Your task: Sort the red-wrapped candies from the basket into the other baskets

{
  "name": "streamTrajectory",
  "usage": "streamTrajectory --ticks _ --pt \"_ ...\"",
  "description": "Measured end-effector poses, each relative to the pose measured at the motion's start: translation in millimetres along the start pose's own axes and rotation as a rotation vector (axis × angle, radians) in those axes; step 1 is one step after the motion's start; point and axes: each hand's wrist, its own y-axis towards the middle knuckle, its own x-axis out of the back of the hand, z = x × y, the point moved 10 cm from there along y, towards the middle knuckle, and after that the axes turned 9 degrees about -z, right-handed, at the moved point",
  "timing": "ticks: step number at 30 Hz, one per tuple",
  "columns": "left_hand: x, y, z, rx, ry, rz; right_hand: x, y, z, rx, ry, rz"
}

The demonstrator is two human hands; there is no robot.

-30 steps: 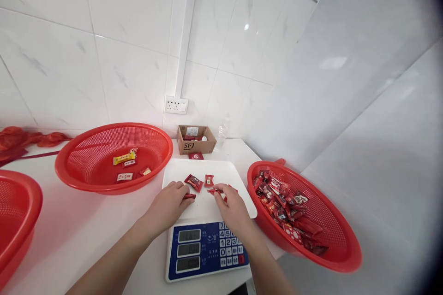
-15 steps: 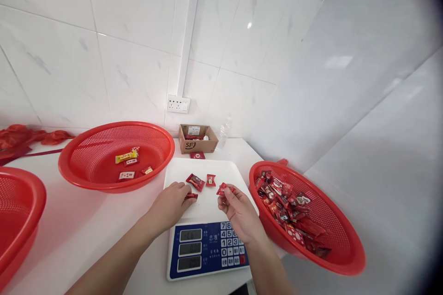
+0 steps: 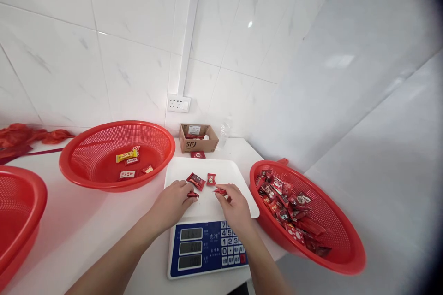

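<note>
My left hand (image 3: 172, 203) rests on the white scale tray (image 3: 221, 169) with its fingertips pinched on a small red candy (image 3: 192, 194). My right hand (image 3: 235, 206) lies palm down on the tray, fingers closed on another red candy (image 3: 219, 191). Two more red-wrapped candies (image 3: 195, 180) lie loose on the tray just beyond both hands. The scale's blue panel (image 3: 207, 249) with displays and keypad sits under my wrists.
A red basket (image 3: 346, 251) at the right holds several red candies. A red basket (image 3: 86, 179) at the left holds a few wrapped sweets, one yellow. Another red basket (image 3: 20, 221) is at the far left. A small cardboard box (image 3: 198, 139) and a wall socket (image 3: 177, 103) are behind.
My right hand had lifted a red candy with the palm turned up; it has now turned over and come down onto the tray with it. The left hand has stayed put.
</note>
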Motion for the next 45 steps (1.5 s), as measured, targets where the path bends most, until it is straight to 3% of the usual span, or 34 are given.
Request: streamTrajectory --ticks 8,16,19,29,36,45 --pt "-4.6 -1.9 -11.9 -0.179 -0.039 -0.014 -1.0 15.8 12.8 0.138 -0.313 0.012" --pt "0.0 -2.9 -17.7 -0.242 -0.03 -0.072 -43.5 40.1 9.4 0.168 -0.496 0.214" --pt "2.0 -2.4 -17.2 -0.232 -0.039 -0.073 -49.3 43.8 5.9 0.163 -0.514 0.22" --pt "1.1 0.2 -12.9 -0.162 -0.075 -0.053 -20.3 29.9 16.6 0.114 -0.297 0.105" --pt "3.4 1.9 -1.6 -0.014 -0.03 -0.044 12.2 30.3 3.3 0.09 -0.24 -0.04" --pt "-1.8 -0.3 -7.9 -0.062 -0.096 0.023 20.3 14.8 -15.9 0.075 -0.368 0.032"
